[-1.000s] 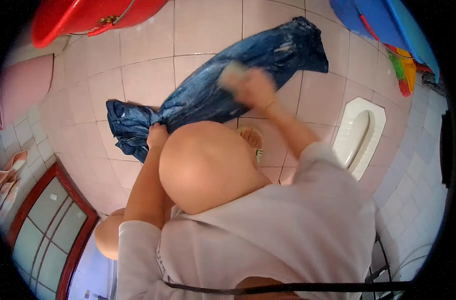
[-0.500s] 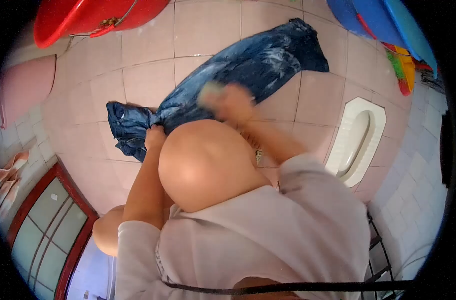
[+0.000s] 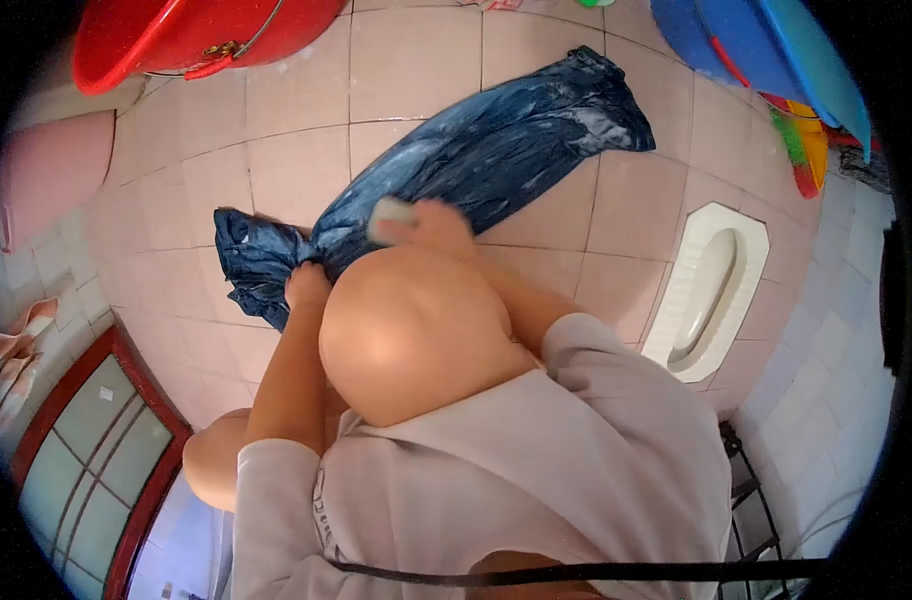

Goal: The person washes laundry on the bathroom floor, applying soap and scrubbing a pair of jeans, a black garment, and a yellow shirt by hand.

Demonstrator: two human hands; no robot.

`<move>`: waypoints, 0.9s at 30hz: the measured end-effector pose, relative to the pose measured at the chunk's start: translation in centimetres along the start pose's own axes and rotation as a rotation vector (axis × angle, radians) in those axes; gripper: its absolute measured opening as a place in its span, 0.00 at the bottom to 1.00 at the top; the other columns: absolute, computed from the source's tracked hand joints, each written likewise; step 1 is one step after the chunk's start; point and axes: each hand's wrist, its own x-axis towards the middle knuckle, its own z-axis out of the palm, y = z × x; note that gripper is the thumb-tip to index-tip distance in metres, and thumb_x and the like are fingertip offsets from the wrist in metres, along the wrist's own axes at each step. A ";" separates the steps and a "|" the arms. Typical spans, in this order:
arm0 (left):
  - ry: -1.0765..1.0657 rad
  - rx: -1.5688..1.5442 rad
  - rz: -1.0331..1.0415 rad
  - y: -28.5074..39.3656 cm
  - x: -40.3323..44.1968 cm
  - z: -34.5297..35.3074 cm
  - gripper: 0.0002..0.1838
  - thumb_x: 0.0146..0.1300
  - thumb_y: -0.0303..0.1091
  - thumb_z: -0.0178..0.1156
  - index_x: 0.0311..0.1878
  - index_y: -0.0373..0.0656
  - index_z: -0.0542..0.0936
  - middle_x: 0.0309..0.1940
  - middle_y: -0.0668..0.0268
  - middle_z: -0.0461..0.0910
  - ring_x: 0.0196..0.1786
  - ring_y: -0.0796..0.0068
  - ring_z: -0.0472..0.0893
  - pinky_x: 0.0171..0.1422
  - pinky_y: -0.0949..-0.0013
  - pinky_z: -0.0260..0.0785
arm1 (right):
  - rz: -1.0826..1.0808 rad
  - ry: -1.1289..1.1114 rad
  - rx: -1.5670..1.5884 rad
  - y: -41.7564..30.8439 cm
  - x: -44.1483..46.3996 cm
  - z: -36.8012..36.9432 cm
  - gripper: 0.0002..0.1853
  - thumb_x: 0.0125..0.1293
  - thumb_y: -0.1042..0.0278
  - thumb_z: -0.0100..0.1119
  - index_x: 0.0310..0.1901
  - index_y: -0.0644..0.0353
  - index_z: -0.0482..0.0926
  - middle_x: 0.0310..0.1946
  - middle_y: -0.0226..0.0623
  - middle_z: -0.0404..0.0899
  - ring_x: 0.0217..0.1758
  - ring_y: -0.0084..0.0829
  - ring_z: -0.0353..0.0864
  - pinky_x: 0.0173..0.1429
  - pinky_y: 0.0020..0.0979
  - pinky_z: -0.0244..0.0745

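Wet blue jeans (image 3: 476, 160) lie stretched diagonally over the pink floor tiles, bunched at their left end, with whitish suds near the upper right end. My left hand (image 3: 307, 286) grips the gathered cloth there. My right hand (image 3: 438, 228), slightly blurred, is closed on a pale block-like brush (image 3: 392, 221) against the middle-left part of the jeans. The underside of the brush is hidden. My bent knee (image 3: 411, 330) is just below both hands.
A red bucket (image 3: 196, 40) stands at the upper left, and a blue bucket (image 3: 746, 50) at the upper right beside a colourful broom head (image 3: 804, 150). A white squat toilet (image 3: 711, 290) is set into the floor at right. A red-framed door (image 3: 101, 470) is at lower left.
My right hand has moved down and left along the jeans with the brush, towards my left hand. My left hand keeps its grip. The suds at the right end now show more.
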 end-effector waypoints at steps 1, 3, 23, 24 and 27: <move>0.030 0.020 0.004 -0.8 0.4 1.3 0.15 0.62 0.40 0.49 0.46 0.45 0.80 0.52 0.58 0.74 0.57 0.56 0.72 0.61 0.59 0.67 | -0.024 -0.086 -0.028 2.1 0.1 -0.4 0.23 0.50 0.48 0.62 0.37 0.62 0.81 0.30 0.49 0.79 0.33 0.46 0.80 0.40 0.43 0.75; 0.047 0.048 0.012 -1.5 0.9 2.5 0.16 0.62 0.41 0.49 0.46 0.45 0.79 0.51 0.57 0.75 0.57 0.56 0.73 0.61 0.59 0.67 | -0.310 0.194 -0.726 5.6 1.4 -10.8 0.17 0.48 0.55 0.65 0.40 0.52 0.81 0.35 0.44 0.77 0.37 0.44 0.77 0.38 0.44 0.74; 0.017 -0.124 -0.105 0.1 0.2 -0.3 0.12 0.61 0.32 0.51 0.45 0.44 0.80 0.51 0.59 0.75 0.56 0.58 0.74 0.56 0.59 0.71 | -0.016 0.561 -0.660 4.5 7.8 -17.8 0.28 0.50 0.50 0.60 0.57 0.30 0.73 0.37 0.49 0.72 0.41 0.45 0.77 0.42 0.43 0.74; -0.027 -0.112 -0.142 0.5 0.3 -0.6 0.11 0.61 0.31 0.51 0.44 0.44 0.80 0.50 0.59 0.76 0.55 0.58 0.75 0.55 0.59 0.71 | -0.019 0.563 -0.672 4.8 9.2 -18.8 0.28 0.50 0.50 0.60 0.57 0.30 0.73 0.37 0.49 0.72 0.41 0.45 0.77 0.42 0.43 0.74; 0.022 -0.061 -0.049 -0.6 1.0 0.2 0.11 0.61 0.32 0.52 0.42 0.43 0.80 0.47 0.58 0.78 0.52 0.56 0.77 0.54 0.59 0.72 | 0.100 0.575 -0.440 6.2 12.7 -22.5 0.34 0.55 0.40 0.56 0.62 0.46 0.69 0.51 0.58 0.72 0.53 0.50 0.73 0.53 0.44 0.70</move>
